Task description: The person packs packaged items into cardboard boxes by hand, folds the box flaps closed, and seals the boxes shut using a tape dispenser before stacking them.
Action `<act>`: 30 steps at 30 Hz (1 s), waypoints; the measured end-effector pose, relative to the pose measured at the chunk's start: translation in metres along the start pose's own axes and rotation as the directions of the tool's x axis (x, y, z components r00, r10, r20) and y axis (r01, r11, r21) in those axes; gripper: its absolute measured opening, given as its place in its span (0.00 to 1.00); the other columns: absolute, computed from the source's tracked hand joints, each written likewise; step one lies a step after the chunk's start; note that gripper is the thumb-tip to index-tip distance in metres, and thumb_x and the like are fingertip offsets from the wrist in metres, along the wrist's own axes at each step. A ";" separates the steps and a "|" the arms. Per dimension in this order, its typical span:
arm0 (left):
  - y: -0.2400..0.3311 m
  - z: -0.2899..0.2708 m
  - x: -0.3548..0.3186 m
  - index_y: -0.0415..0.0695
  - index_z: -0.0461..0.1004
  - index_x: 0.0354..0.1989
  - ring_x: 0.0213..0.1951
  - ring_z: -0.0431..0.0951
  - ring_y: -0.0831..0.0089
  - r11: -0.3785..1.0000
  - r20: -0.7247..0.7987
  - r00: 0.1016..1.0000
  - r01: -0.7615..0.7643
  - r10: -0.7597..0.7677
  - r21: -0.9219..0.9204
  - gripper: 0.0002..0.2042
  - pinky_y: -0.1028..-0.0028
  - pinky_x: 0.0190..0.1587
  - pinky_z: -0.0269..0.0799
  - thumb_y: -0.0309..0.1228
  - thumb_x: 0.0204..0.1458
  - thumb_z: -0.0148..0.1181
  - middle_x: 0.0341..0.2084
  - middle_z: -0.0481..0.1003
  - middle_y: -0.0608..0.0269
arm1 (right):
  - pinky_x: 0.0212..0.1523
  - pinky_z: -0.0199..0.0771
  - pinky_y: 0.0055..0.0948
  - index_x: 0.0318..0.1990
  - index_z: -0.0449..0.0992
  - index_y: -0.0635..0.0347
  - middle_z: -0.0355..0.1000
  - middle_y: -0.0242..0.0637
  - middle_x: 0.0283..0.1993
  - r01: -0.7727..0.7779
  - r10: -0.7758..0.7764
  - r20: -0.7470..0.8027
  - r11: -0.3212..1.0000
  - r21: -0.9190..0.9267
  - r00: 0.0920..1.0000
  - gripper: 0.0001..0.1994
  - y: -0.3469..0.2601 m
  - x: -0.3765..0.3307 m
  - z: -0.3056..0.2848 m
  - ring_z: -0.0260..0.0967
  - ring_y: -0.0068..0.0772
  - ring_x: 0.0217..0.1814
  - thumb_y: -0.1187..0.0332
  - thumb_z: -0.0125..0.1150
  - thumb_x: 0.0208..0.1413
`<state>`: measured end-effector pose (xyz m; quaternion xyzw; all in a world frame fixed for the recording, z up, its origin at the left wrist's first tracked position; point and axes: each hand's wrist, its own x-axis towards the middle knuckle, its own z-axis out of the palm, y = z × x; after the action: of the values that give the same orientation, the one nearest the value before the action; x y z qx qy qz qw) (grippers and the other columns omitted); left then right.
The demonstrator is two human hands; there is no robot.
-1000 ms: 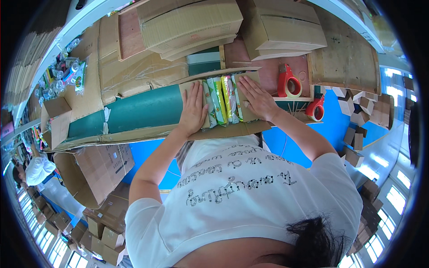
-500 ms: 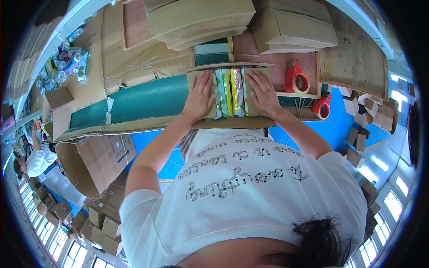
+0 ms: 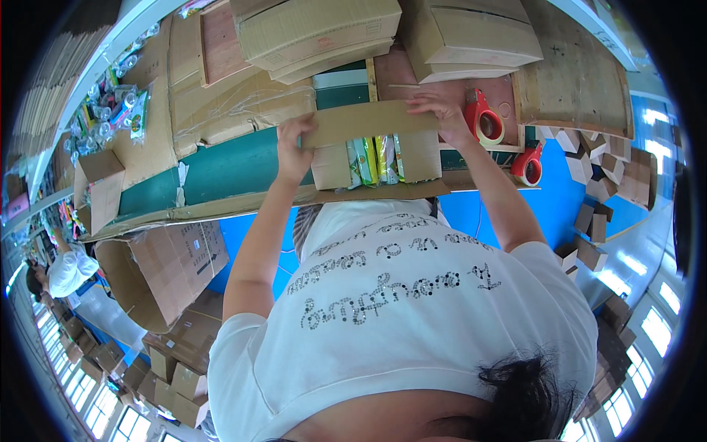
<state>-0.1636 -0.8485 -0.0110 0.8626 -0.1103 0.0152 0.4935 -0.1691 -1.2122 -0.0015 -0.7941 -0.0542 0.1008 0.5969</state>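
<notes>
A cardboard carton (image 3: pixel 331 166) stands open in front of me, its two side flaps folded inward. Between them show several upright colourful packets (image 3: pixel 373 160), green, yellow and white. The far flap (image 3: pixel 361 122) leans over the back part of the packets, while the near flap (image 3: pixel 383 193) lies outward, toward me. My left hand (image 3: pixel 294 147) is closed at the left end of the far flap, its fingers bent around the corner. At the other end, my right hand (image 3: pixel 446 120) has its fingers stretched out and apart, touching the flap's right corner.
Right of the carton lie two red tape dispensers (image 3: pixel 484 122) (image 3: pixel 527 165). Closed cartons (image 3: pixel 317 33) (image 3: pixel 471 37) stand at the back. A green surface (image 3: pixel 228 168) runs leftward toward heaped bottles and packs (image 3: pixel 110 110). Another person (image 3: pixel 70 271) is at far left.
Both hands have come off the side flaps, moving apart and outward to the ends of the far flap. That flap has swung up and over the back of the carton.
</notes>
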 end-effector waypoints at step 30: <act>0.033 0.067 0.037 0.46 0.74 0.36 0.36 0.76 0.58 0.803 0.201 0.949 -0.313 0.243 0.507 0.13 0.60 0.42 0.68 0.37 0.61 0.43 0.31 0.77 0.57 | 0.50 0.69 0.34 0.48 0.72 0.63 0.74 0.40 0.45 0.058 -0.065 -0.223 0.998 -0.038 0.973 0.15 -0.065 -0.035 0.047 0.72 0.33 0.48 0.61 0.53 0.62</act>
<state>-0.1394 -0.9285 -0.0120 0.9388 -0.2580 0.0629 0.2193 -0.2111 -1.1567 0.0516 -0.8077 -0.0129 -0.0086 0.5894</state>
